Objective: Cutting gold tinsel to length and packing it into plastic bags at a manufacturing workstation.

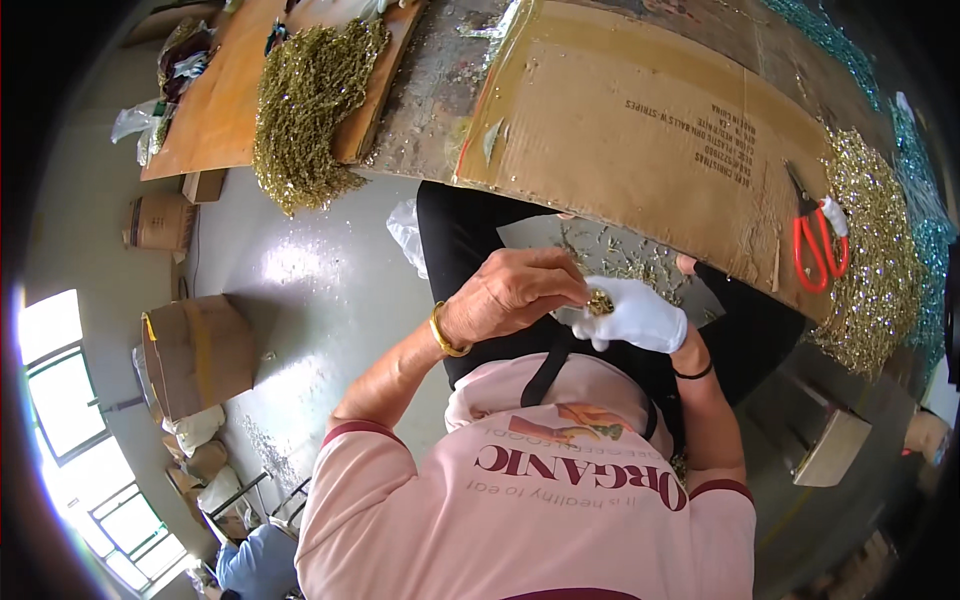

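Observation:
My left hand (510, 290) is bare, with a gold bangle on the wrist. Its fingers pinch a small gold tinsel piece (600, 302). My right hand (640, 315) wears a white glove and grips the same piece from the right. Both hands meet above my lap, just below the edge of a large cardboard sheet (640, 130). A grey tray with tinsel scraps (610, 255) lies behind the hands, partly hidden.
Red-handled scissors (820, 240) lie on the cardboard's right end beside a heap of gold tinsel (880, 270), with teal tinsel (930, 240) further right. Another gold tinsel pile (310, 100) drapes over a wooden board. A cardboard box (195, 355) stands on the grey floor at left.

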`<state>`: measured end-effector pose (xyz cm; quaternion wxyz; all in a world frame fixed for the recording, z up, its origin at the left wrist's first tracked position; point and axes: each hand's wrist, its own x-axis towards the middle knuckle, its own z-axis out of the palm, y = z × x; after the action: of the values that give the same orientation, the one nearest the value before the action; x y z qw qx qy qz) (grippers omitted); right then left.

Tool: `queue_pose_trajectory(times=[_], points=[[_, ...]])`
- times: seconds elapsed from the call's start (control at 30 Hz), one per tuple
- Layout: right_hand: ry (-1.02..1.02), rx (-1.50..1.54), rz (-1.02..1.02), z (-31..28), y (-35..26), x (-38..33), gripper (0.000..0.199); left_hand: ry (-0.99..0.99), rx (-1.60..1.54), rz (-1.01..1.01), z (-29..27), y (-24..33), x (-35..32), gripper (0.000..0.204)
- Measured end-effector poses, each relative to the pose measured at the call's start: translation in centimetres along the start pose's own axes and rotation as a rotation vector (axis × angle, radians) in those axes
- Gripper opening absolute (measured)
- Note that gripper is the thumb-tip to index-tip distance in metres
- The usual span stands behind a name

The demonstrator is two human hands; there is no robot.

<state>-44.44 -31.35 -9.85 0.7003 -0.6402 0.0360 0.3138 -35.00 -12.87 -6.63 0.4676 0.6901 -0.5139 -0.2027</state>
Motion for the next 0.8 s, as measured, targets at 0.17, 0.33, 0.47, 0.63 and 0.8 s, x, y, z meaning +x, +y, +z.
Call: queue_pose_trajectory(times=[0.17, 0.33, 0.47, 0.63, 0.8], points=[[0.061, -0.158, 0.243, -3.0, 1.4, -4.5, 0.037, 0.144, 0.008, -0.13, -3.4, -0.4, -0.5, 0.015], [0.134, -0.03, 0.233, -5.3, 2.1, -10.2, 0.045, 0.242, -0.003, -0.179, -6.2, -1.8, -2.6, 0.017], [0.164, -0.068, 0.273, -6.2, 2.4, -13.1, 0.045, 0.26, -0.146, -0.212, -6.1, -3.8, -2.5, 0.019], [0.227, -0.016, 0.175, -7.7, 3.7, -14.6, 0.046, 0.26, -0.149, -0.192, -5.8, -5.8, -1.8, 0.02], [0.385, 0.138, -0.026, -9.2, 4.4, -15.4, 0.046, 0.319, -0.114, -0.218, -6.4, -7.0, -2.5, 0.02]])
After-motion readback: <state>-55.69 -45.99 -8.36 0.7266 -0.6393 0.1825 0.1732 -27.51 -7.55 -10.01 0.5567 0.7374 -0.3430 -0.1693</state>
